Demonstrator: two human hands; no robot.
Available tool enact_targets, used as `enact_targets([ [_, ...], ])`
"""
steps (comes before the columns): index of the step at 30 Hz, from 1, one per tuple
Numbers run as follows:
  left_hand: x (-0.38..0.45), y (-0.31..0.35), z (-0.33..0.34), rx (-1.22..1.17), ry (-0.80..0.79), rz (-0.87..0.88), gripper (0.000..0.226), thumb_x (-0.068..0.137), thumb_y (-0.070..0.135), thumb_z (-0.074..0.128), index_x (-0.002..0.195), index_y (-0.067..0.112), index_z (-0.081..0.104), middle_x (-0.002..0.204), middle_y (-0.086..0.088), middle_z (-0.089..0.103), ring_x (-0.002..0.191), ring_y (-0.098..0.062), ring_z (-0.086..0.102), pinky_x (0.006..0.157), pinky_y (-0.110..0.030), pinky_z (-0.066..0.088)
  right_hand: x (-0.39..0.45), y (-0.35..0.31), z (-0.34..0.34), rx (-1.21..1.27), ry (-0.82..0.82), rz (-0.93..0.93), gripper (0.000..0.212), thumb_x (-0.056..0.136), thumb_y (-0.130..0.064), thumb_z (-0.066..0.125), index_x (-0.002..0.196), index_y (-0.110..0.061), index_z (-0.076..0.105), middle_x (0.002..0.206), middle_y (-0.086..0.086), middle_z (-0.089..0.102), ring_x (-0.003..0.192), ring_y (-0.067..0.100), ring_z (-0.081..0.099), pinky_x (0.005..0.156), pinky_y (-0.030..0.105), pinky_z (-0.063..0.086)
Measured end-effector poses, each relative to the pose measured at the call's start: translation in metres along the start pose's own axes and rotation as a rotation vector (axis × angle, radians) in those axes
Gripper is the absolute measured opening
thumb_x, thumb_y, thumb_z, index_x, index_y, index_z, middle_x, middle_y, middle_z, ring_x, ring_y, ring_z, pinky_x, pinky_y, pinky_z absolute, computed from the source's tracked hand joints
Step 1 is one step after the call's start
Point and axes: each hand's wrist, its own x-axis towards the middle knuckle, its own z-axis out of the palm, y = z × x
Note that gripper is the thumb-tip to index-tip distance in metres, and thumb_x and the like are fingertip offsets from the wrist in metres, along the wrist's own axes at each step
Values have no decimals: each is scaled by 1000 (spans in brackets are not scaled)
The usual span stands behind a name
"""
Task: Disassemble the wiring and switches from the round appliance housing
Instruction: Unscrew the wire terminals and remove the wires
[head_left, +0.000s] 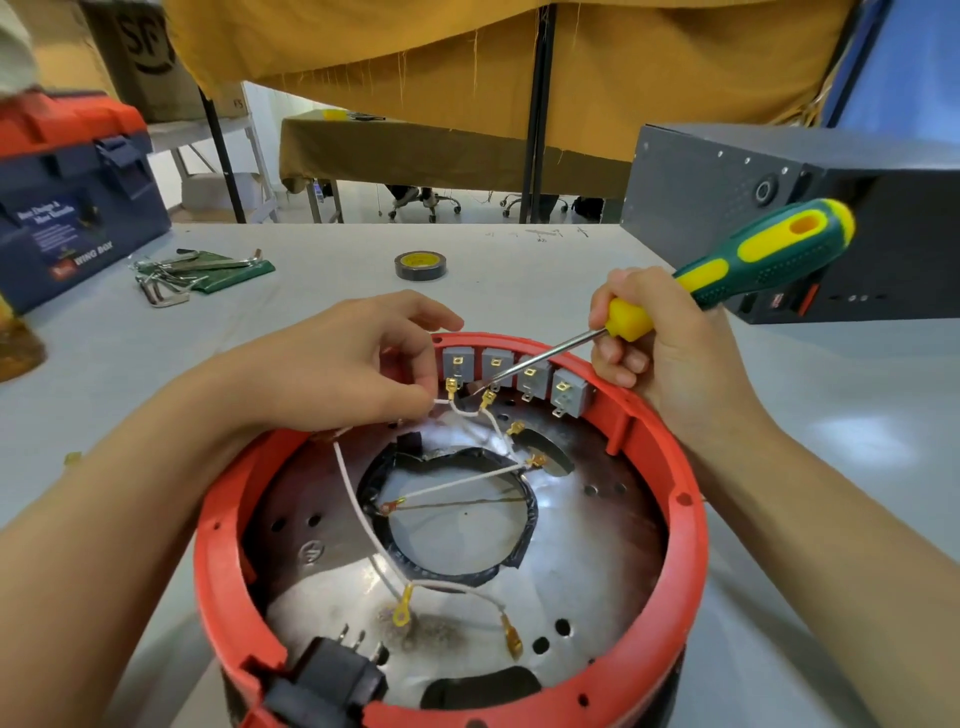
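The round red appliance housing (691, 525) lies open side up on the table in front of me, its metal floor showing. Several grey switches (498, 364) sit in a row along its far inner wall. White wires (358, 512) with brass terminals run across the inside. My left hand (343, 369) pinches a white wire by the leftmost switch. My right hand (670, 343) grips a green and yellow screwdriver (769, 254). Its tip lies at the terminals under the second switch. A black power socket (332, 680) sits at the near rim.
A roll of tape (421, 265) lies beyond the housing. Hex keys on a green pouch (197, 273) lie at the left, beside a blue toolbox (72, 208). A dark grey metal box (805, 208) stands at the right.
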Motion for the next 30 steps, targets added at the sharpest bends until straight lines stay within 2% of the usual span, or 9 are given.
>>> enact_targets([
  [4,-2,-1,-4,-101,30,-1,21,76,7,69,59,19,65,128,26,49,116,7,48,103,-27,35,-1,-1,1,69,17,37,31,77,-23,54,47,-16,60,50,6,43,36,10,31,37,19,29],
  [9,-5,5,-12,-153,99,33,7,66,24,63,61,21,65,121,26,54,122,8,45,106,-27,27,-4,-2,0,128,41,60,40,91,-17,52,52,-13,61,49,5,44,38,8,35,38,19,32],
  [11,-6,8,-20,-208,153,9,6,65,26,65,62,22,67,109,23,61,108,2,56,97,-25,36,-4,-4,-1,122,58,50,43,92,-15,51,50,-16,61,52,5,45,39,9,37,39,20,34],
  [13,-10,9,-30,-260,194,-26,5,65,27,69,67,22,70,92,11,68,86,-7,63,82,-28,44,-4,-6,-3,94,63,32,45,92,-15,51,48,-17,62,55,3,48,42,10,40,41,22,36],
  [16,-19,10,-39,-310,162,-68,6,72,24,79,74,21,74,69,-3,68,59,-7,54,59,-19,45,-7,-8,-4,73,54,16,44,92,-15,52,50,-18,63,58,2,51,46,11,44,43,23,40],
  [21,-33,3,-43,-488,254,-178,20,62,29,73,76,14,77,66,-5,67,51,-8,51,47,-15,43,-12,-14,0,78,46,2,41,92,-15,53,52,-17,63,62,3,53,49,11,47,44,24,44],
  [24,-41,-3,-47,-566,346,-274,6,70,17,73,71,12,77,64,-4,67,46,-6,49,44,-14,41,-13,-18,2,91,66,6,43,93,-13,51,52,-16,63,62,4,52,50,12,47,45,25,45],
  [26,-48,-6,-50,-559,411,-331,8,78,10,70,72,11,76,64,-5,67,42,-5,45,41,-14,38,-14,-21,2,90,72,17,43,93,-13,51,52,-16,64,62,4,53,50,12,47,45,26,45],
  [30,-72,-14,-59,-480,497,-380,7,83,11,68,79,11,75,62,-2,67,40,-4,42,39,-15,35,-14,-25,3,71,59,41,37,93,-14,51,57,-10,61,62,3,53,49,11,46,46,25,47],
])
